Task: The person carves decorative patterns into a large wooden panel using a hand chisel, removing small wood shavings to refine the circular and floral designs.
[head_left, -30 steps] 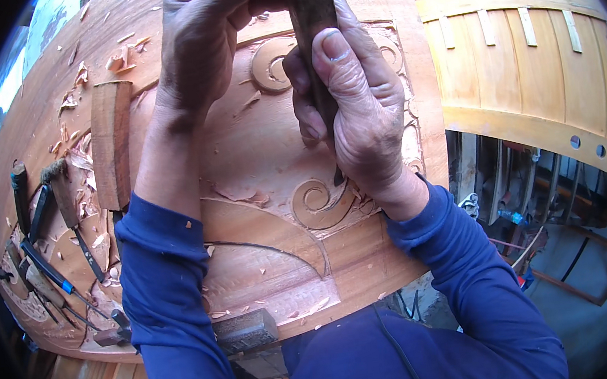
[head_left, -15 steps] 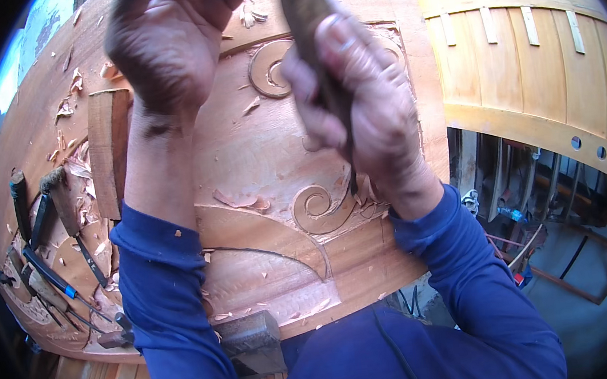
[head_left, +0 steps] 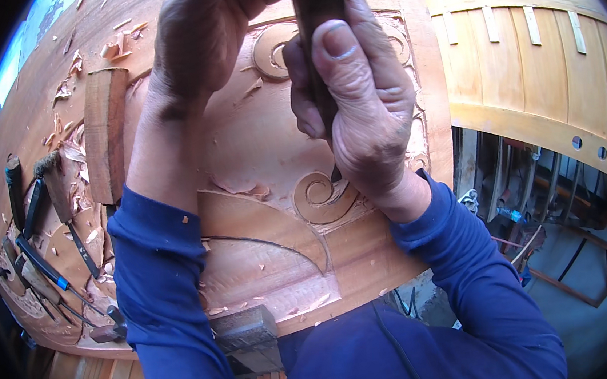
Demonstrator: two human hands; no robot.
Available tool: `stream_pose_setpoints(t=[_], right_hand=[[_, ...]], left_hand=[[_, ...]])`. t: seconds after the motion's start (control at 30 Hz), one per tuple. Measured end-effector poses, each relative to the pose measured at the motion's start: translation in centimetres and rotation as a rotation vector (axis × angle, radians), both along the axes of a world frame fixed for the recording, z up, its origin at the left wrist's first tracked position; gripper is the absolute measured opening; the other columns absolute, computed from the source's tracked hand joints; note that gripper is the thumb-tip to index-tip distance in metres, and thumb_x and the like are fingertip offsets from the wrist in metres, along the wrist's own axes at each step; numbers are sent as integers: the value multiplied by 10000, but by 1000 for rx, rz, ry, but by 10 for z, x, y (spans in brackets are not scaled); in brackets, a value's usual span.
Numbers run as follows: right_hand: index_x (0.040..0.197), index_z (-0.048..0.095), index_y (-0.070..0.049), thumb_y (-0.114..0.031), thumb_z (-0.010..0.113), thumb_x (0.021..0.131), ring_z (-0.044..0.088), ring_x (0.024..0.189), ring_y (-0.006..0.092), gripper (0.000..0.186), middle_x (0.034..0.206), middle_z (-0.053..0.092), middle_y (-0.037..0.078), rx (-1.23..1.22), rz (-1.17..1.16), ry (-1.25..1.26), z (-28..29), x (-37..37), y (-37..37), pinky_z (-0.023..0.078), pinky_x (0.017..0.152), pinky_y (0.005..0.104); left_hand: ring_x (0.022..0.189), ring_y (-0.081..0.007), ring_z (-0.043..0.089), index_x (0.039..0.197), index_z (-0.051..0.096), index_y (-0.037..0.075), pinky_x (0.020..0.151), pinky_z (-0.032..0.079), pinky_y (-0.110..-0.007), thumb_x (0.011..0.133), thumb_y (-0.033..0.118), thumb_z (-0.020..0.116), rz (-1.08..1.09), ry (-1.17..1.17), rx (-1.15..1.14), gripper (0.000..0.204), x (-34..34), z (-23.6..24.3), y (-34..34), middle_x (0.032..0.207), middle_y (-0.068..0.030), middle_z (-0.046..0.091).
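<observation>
My right hand (head_left: 353,97) is closed round a dark, upright chisel (head_left: 317,2), its lower end over a carved scroll (head_left: 316,194) on a reddish wooden panel (head_left: 247,140). My left hand (head_left: 198,39) is raised just left of the chisel's upper part, fingers curled at the top edge; what they grip is hard to make out. A second scroll (head_left: 269,52) lies behind my hands. Curled shavings (head_left: 118,48) are scattered over the panel.
Several chisels and gouges (head_left: 39,215) lie at left beside a wooden block (head_left: 107,135). A dark heavy block (head_left: 245,326) sits at the panel's near edge. A pale wooden panel (head_left: 525,58) stands at right, above long bars (head_left: 536,174) and a metal frame (head_left: 580,269).
Half a second ago both hands were blurred, my left hand further left and my right a little lower. Now both are steadier, my left shifted rightward and my right slightly higher on the view.
</observation>
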State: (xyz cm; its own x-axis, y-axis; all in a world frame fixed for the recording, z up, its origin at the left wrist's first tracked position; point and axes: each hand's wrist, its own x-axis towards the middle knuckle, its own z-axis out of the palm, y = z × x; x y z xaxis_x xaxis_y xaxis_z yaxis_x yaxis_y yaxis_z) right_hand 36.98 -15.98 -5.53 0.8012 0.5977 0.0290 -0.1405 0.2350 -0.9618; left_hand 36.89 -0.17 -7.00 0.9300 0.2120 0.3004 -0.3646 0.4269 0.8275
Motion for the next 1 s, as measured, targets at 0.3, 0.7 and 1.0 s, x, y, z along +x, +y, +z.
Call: stream_pose_setpoints(t=[0.3, 0.7, 1.0], right_hand=[[1568, 478, -73, -267, 539, 1123, 468, 544, 49, 489, 864, 620, 55, -16, 56, -15, -14, -7, 5, 365, 476, 178], [1389, 500, -165, -414, 493, 1130, 461, 506, 51, 359, 824, 557, 32, 306, 347, 757, -9, 5, -14, 348, 416, 197], [1647, 321, -118, -373, 477, 1140, 456, 527, 61, 589, 892, 572, 59, -18, 8, 85, -7, 9, 0, 378, 459, 190]], left_hand=[[903, -365, 753, 1045, 695, -22, 891, 615, -532, 906, 248, 610, 30, -26, -175, 315, 3, -13, 22, 979, -214, 724], [975, -354, 726, 1150, 665, -54, 922, 570, -498, 1024, 538, 414, 164, -66, -108, 656, 10, -31, 31, 1060, -236, 715], [1238, -368, 664, 1415, 576, -81, 1075, 520, -485, 1063, 503, 385, 78, -49, 2, 708, 7, -8, 12, 1373, -293, 642]])
